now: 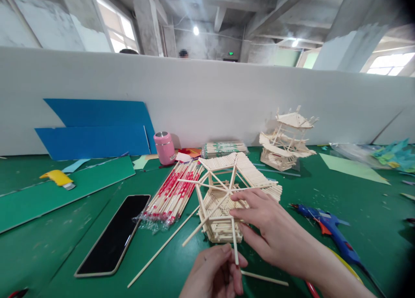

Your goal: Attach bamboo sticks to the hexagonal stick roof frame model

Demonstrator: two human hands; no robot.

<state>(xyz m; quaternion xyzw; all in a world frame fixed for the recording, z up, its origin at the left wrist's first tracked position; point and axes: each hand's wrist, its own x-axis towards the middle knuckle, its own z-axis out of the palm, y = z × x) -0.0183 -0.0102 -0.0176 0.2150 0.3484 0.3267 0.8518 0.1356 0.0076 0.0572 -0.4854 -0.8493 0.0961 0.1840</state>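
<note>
A small pavilion model made of thin wooden sticks (220,235) stands in front of me, with stick rafters fanning out from its centre and slatted roof panels on its far and right sides. My right hand (264,220) reaches over it from the right, its fingertips and thumb curved onto the frame near the centre. Below, my left hand (217,270) has its thumb and fingers closed around the outer end of the rafter (235,241) that points toward me. A loose stick (266,278) lies beside the left hand, its near end hidden.
Left of the model are a bag of red-marked sticks (175,194), a phone (113,235) and a yellow cutter (57,178). A blue glue gun (333,229) lies right. Behind stand a pink flask (164,149), a taller stick pavilion (288,142) and a white partition (207,94).
</note>
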